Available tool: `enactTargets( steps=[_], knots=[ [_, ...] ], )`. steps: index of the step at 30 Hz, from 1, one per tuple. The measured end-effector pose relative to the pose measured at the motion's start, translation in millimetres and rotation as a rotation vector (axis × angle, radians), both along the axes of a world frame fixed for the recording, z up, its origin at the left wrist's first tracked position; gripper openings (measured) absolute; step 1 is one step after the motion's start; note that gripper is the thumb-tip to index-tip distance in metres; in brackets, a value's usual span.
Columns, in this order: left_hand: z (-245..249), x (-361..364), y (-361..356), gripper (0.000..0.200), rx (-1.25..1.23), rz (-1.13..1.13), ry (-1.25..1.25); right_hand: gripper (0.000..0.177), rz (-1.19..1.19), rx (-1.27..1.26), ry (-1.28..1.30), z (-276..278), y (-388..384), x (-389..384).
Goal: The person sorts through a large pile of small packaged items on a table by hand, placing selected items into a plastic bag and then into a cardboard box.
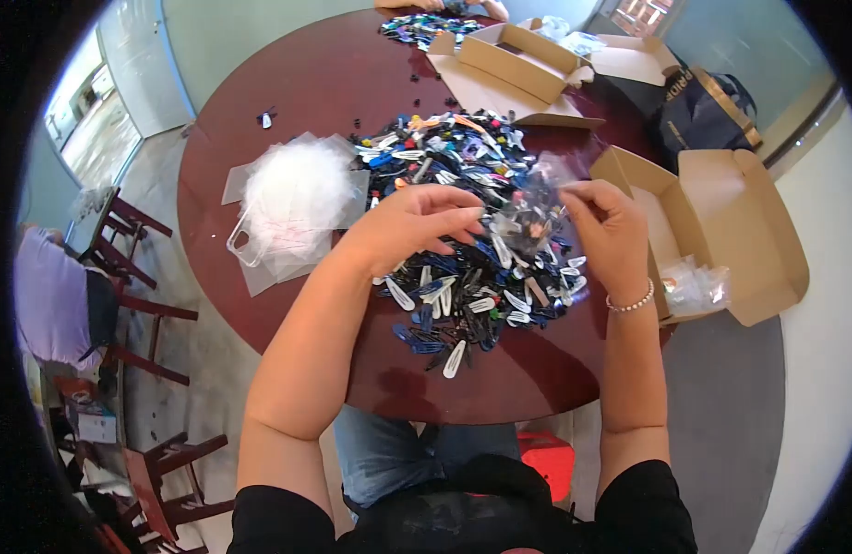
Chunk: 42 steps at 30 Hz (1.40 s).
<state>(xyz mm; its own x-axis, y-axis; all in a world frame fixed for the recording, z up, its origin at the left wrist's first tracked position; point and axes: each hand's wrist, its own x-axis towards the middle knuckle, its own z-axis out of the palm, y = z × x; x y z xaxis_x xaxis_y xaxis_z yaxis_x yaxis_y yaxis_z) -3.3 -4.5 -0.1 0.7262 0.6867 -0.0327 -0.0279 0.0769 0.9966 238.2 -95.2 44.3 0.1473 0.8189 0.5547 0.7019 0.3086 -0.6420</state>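
A clear plastic bag with small dark items inside hangs over the pile. The thumb and fingers of my right hand pinch its upper right side. Just left of the bag, my left hand is held with its fingers apart and nothing visible between them. Below both hands spreads a large heap of snap hair clips in black, blue, white and other colours. One white hair clip lies at the heap's near edge. What exactly the bag contains is blurred.
A stack of clear plastic bags lies left on the round table. An open cardboard box with bagged items stands right. Further cardboard boxes and another clip pile are at the back, near another person's hands.
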Motion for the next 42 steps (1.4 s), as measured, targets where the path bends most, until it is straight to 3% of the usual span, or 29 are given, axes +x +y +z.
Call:
enactTargets(
  steps=[5,11,16,21,23,29,30,32,33,35,36,38,39,41,42],
  knots=[
    [1.1,1.1,-2.0,0.038,0.031,0.053,0.022,0.013,-0.164,0.099,0.138,19.1,-21.7,49.8],
    [4.8,1.6,-5.8,0.038,0.092,0.056,0.071,0.015,-0.444,0.241,-0.026,38.7,-59.0,109.6],
    [0.4,2.4,-3.7,0.037,0.109,0.065,0.085,0.018,-0.694,0.122,-0.227,15.6,-87.0,142.0],
    [-0.1,2.0,-4.2,0.036,0.082,0.083,0.061,0.016,-0.673,0.021,-0.292,-1.5,-108.8,137.0],
    [-3.7,1.9,-2.0,0.035,0.112,0.094,0.07,0.015,-0.728,-0.163,-0.445,-3.3,-116.0,138.6],
    [-2.5,2.2,-2.2,0.035,0.108,0.069,0.079,0.022,-0.795,-0.35,-0.543,5.8,-121.0,133.4],
    [-4.3,2.0,-1.6,0.035,0.101,0.076,0.081,0.022,-0.797,-0.347,-0.542,8.5,-119.8,130.6],
    [-3.1,2.5,-1.3,0.035,0.084,0.085,0.089,0.029,-0.828,0.01,-0.809,12.0,-118.3,127.7],
    [-3.0,2.8,-1.3,0.035,0.088,0.083,0.088,0.029,-0.832,0.012,-0.808,13.2,-116.5,129.9],
    [-3.9,2.5,-1.7,0.035,0.091,0.085,0.091,0.034,-0.493,-0.034,-0.967,16.4,-110.1,136.9],
    [-3.7,2.6,-2.2,0.035,0.095,0.08,0.091,0.034,-0.499,-0.034,-0.966,15.1,-107.7,138.2],
    [-2.1,2.9,-2.5,0.035,0.09,0.094,0.107,0.037,-0.275,-0.315,-1.155,13.3,-100.4,137.4],
    [-1.7,2.8,-2.9,0.035,0.095,0.09,0.104,0.037,-0.283,-0.313,-1.157,16.5,-97.1,138.1],
    [-1.3,1.9,-3.6,0.035,0.099,0.101,0.104,0.037,-0.181,-0.613,-0.976,25.0,-89.2,139.8],
    [-1.1,1.9,-3.0,0.035,0.095,0.099,0.103,0.037,-0.186,-0.61,-0.977,28.5,-86.0,140.0]
  ],
)
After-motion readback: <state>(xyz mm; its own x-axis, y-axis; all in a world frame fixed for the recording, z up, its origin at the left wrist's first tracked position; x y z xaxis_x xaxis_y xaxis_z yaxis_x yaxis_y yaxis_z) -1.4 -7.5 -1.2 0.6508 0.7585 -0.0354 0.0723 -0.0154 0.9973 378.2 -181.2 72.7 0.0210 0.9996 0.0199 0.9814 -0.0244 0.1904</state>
